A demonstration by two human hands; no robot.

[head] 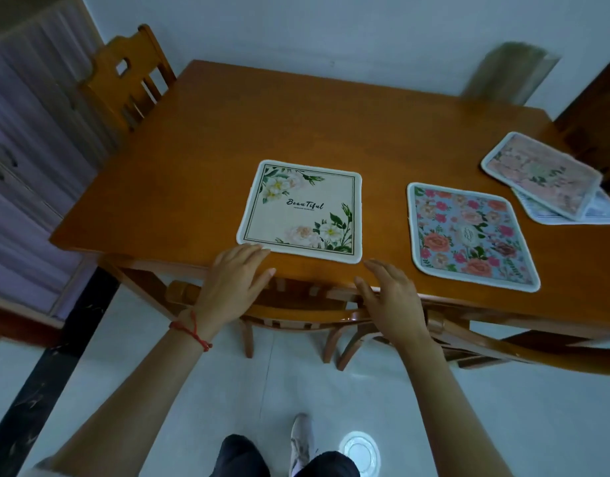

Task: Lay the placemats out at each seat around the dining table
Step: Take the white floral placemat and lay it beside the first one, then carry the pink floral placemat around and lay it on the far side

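My left hand (233, 284) lies flat, fingers (251, 251) straight and slightly spread, tips touching the near edge of the cream "Beautiful" placemat (301, 211). My right hand (389, 297) hovers empty, fingers relaxed and apart, just short of that mat's near corner. The blue floral placemat (468, 235) lies beyond my right fingers; two stacked mats (544, 177) lie farther right on the counter (193, 166). Risk: a careless nudge could skew the cream mat.

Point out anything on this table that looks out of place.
At the table's right end, a pink placemat lies askew on top of another mat, overlapping, not laid at a seat.
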